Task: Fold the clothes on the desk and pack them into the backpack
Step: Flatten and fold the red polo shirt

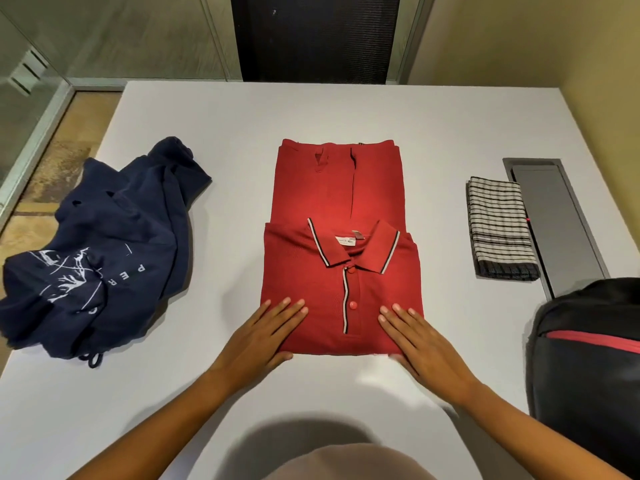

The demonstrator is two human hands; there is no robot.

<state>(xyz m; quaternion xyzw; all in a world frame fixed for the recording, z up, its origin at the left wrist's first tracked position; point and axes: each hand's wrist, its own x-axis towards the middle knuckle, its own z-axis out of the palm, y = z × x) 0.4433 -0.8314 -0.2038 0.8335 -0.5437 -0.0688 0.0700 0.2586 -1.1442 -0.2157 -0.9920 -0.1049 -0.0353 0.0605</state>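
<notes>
Red polo mid-desk, half folded. Left hand & right hand lie flat, fingers straight, pressing its near edge, gripping nothing. Next imo: one more fold, then the backpack right of polo. Navy shirt left of it unfolded.

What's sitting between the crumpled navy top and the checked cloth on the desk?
In the head view, the half-folded red polo lies between the navy top and the checked cloth, the left hand and right hand flat on its near end.
</notes>
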